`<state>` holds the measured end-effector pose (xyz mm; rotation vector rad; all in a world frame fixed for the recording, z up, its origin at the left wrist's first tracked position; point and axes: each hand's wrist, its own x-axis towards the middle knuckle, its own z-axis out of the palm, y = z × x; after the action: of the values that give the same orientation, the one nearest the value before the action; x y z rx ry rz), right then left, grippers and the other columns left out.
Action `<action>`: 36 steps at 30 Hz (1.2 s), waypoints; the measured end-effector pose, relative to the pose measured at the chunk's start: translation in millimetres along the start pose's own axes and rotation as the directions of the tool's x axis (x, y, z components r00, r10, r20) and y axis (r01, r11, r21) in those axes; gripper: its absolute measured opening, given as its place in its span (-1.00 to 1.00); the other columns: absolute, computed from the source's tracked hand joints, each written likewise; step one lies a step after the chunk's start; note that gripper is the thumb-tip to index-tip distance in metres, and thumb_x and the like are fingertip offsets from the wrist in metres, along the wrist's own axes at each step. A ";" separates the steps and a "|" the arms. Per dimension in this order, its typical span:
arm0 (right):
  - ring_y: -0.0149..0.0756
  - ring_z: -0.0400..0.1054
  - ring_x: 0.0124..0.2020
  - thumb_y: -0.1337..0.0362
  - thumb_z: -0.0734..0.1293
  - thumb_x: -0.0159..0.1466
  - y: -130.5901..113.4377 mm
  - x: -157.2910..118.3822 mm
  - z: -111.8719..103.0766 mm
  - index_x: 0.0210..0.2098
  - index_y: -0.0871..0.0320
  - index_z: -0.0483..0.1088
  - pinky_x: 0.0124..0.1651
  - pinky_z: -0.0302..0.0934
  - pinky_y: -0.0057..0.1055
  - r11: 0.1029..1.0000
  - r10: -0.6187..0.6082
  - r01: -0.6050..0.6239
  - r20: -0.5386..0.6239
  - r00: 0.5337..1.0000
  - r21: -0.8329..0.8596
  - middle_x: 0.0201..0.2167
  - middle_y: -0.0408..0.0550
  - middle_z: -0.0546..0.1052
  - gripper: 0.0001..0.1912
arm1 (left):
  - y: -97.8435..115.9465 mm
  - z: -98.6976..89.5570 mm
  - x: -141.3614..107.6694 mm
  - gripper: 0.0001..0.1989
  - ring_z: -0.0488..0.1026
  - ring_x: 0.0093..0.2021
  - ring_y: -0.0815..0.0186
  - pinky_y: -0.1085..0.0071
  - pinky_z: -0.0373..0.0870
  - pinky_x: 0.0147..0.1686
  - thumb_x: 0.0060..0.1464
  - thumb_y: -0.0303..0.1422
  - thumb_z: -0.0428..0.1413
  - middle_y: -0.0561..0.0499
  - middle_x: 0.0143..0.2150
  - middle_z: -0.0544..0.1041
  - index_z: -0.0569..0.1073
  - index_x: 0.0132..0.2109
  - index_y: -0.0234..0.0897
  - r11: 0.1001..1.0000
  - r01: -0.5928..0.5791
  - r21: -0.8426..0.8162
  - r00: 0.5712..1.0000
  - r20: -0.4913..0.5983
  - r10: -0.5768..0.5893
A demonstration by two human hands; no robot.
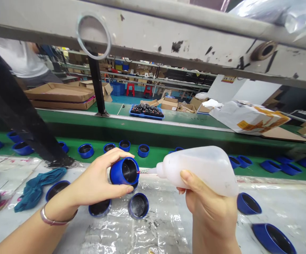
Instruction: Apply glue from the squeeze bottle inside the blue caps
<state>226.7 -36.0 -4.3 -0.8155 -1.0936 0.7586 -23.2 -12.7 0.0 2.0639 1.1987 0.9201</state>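
My left hand [102, 176] grips a short blue cylindrical cup [118, 173] with a black inside, its opening tilted toward the right. In my right hand [208, 201] is a translucent white squeeze bottle [200, 169], lying nearly level. The bottle's thin nozzle [149, 171] points left, and its reddish tip is at the held cup's rim; whether it touches I cannot tell. Below on the plastic-covered table stands another blue cup [138, 205], with one more [100, 207] partly behind my left wrist.
Several blue cups [85, 151] stand on the green conveyor belt [158, 158]. More cups [274, 236] are at the right. A teal cloth [40, 187] lies left. Overhead runs a metal beam [153, 35]; a black post [20, 106] slants down at left. A person [23, 60] is behind.
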 end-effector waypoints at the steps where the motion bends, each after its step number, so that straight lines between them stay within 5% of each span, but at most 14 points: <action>1: -0.35 0.40 -0.61 0.25 0.60 0.13 -0.5 -0.2 0.0 -0.53 0.20 0.58 -0.65 0.33 -0.49 1.000 0.005 -0.005 -0.001 1.000 -0.001 -0.60 -0.07 0.52 -0.79 | 0.1 -0.1 0.0 -0.51 0.55 0.00 0.12 0.20 0.46 0.07 -0.05 -0.33 0.35 -0.03 0.04 0.52 0.48 0.06 -0.17 1.000 -0.011 0.013 1.000 -0.010 0.011; 23: -0.39 0.37 -0.60 0.24 0.60 0.13 -5.5 -4.3 3.2 -0.53 0.16 0.54 -0.66 0.27 -0.53 0.996 0.055 -0.060 0.071 0.996 0.065 -0.60 -0.12 0.48 -0.78 | -15.8 5.4 -0.5 -0.41 0.40 0.28 0.02 0.10 0.24 0.39 0.06 -0.25 0.42 -0.08 0.24 0.46 0.45 0.22 -0.04 0.981 -0.190 -0.021 0.978 -0.089 0.188; 36: -0.34 0.37 -0.62 0.16 0.60 0.11 -2.5 -7.9 9.2 -0.52 0.15 0.56 -0.68 0.29 -0.47 0.992 0.105 -0.110 0.085 0.991 0.055 -0.61 -0.09 0.49 -0.75 | -13.5 19.5 -1.7 -0.35 0.39 0.35 0.04 0.12 0.29 0.39 0.07 -0.37 0.40 -0.13 0.35 0.44 0.41 0.28 -0.10 0.945 -0.030 -0.325 0.996 0.070 0.056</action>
<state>216.1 -42.3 -3.5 -0.8034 -1.1017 0.9176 -15.1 -11.1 -22.2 1.8486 0.8965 0.9751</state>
